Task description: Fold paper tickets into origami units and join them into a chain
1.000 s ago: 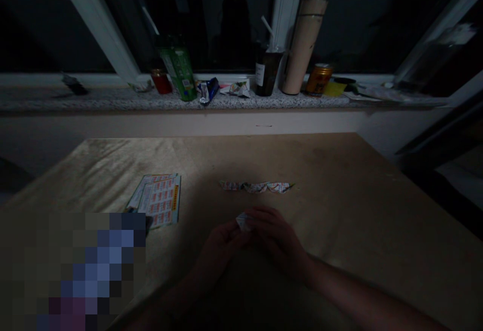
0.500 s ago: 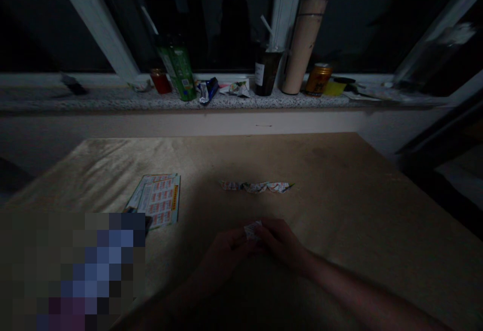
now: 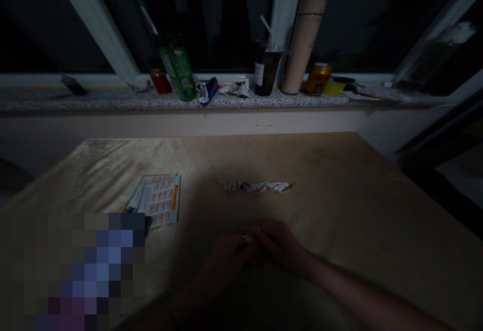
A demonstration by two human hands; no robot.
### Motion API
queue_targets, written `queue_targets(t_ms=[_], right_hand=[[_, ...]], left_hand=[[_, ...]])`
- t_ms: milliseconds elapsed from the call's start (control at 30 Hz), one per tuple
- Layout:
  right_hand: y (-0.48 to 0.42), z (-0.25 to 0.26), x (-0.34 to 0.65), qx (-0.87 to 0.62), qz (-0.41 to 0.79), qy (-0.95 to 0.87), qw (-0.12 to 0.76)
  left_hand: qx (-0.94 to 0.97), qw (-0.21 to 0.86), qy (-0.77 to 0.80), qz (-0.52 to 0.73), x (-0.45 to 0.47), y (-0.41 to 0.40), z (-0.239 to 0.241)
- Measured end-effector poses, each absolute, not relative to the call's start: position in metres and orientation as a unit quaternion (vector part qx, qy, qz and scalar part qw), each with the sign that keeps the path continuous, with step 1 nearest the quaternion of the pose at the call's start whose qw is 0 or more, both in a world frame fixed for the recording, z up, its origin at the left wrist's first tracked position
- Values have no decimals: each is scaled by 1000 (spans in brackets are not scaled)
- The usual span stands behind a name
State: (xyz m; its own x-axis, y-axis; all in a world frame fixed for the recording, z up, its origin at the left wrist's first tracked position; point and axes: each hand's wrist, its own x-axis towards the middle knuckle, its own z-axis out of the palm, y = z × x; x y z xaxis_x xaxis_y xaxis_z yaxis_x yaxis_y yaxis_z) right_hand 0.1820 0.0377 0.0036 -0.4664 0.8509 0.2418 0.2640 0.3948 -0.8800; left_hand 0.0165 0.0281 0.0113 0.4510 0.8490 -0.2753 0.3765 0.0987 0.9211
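Observation:
Low in the middle of the view, my left hand [image 3: 228, 255] and my right hand [image 3: 277, 240] meet over the table. Between their fingertips they pinch a small piece of printed paper [image 3: 249, 235], mostly covered by the fingers. Just beyond the hands, a row of folded printed paper pieces [image 3: 255, 186] lies on the brown tabletop [image 3: 332, 185]. To the left, several printed cards or sheets [image 3: 160, 197] overlap, with red text blocks on pale paper. The scene is dim, so finger detail is hard to make out.
A blurred-out patch [image 3: 71, 270] hides the lower left. Along the speckled windowsill [image 3: 128, 102] stand a green bottle [image 3: 183, 72], a dark cup with a straw [image 3: 266, 72], a tall pinkish cylinder [image 3: 305, 44], a gold can [image 3: 319, 79], a red jar [image 3: 160, 81] and crumpled wrappers [image 3: 207, 90].
The paper between my fingers showed a flat, lined face before; now less of it shows and it looks folded or tilted. My hands stay in nearly the same place.

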Motion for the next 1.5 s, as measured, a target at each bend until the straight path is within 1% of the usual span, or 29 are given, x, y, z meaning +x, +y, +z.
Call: queue_targets(t_ms=[167,367,500,700,933,1033,1167,1233,1400,1500], right_hand=[[38,4,183,-361,409,-751,373],[42,8,185,-305,434,-780,331],[42,8,184,-316,390,-810,304],[43,3,182,-323,326,-833,310],[42,0,180,-335,300,-832,326],[42,0,181,-350,308,-823,326],[44,0,184,-380,365,-777,343],[44,0,184,-404,383,-751,355],[42,-2,182,-426,370,-738,370],[42,-5,183,-411,410,-735,350]], left_hand=[[650,562,464,217,16,28,11],[671,559,447,194,18,25,11],[683,547,451,176,17,25,10],[689,554,436,169,15,25,7],[678,580,417,172,16,25,11],[680,566,429,182,17,22,14],[677,536,465,195,19,17,15],[672,542,463,200,20,17,14],[640,557,471,241,19,19,10],[620,562,480,263,17,20,8]])
